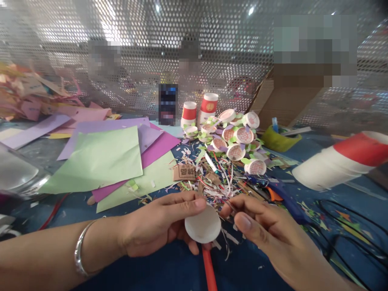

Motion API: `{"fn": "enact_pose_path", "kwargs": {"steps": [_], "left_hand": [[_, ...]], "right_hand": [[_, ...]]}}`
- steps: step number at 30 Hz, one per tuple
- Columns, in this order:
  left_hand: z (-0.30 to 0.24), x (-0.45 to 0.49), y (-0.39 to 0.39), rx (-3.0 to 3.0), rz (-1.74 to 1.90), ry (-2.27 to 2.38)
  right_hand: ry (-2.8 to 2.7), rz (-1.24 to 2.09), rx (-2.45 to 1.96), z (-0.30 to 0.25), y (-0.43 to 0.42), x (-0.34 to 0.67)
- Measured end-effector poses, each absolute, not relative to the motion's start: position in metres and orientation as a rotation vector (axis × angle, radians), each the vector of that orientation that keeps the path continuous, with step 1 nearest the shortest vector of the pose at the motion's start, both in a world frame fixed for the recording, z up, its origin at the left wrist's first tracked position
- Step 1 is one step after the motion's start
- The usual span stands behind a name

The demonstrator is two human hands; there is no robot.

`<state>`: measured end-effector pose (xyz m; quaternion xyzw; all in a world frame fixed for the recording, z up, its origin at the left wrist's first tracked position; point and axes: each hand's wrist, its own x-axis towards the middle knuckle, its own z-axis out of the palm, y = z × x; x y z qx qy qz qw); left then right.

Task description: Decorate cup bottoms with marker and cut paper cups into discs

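In the middle foreground my left hand (pixel 174 220) grips a small white round paper cup bottom (pixel 203 226), thumb on top and fingers beneath. Just right of it, my right hand (pixel 263 226) pinches a thin dark rod-like piece (pixel 230 205) between thumb and fingers; its exact kind is unclear. A red strip or handle (pixel 209 270) extends down toward me from under the cup bottom, its upper end hidden. Beyond my hands lie paper scraps (pixel 224 182), and behind these is a pile of cut cup bottoms (pixel 244 135) with red net patterns and green and purple paper pieces.
Coloured paper sheets (pixel 106 157) lie to the left. Red-and-white paper cups (pixel 209 103) stand at the back; a cup stack (pixel 339 161) lies tilted on the right. A blue glue gun (pixel 287 198) and black cable (pixel 348 206) are at right, near a yellow-green container (pixel 280 141).
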<state>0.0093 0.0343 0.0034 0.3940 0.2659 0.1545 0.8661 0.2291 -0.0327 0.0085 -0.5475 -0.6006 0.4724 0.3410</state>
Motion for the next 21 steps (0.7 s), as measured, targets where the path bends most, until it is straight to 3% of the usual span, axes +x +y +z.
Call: {"fn": "enact_pose_path", "kwargs": {"steps": [21], "left_hand": [[0.0016, 0.0087, 0.0364, 0.962, 0.42, 0.551]], "right_hand": [[-1.915, 0.787, -1.494, 0.006, -0.0391, 0.2271]]}}
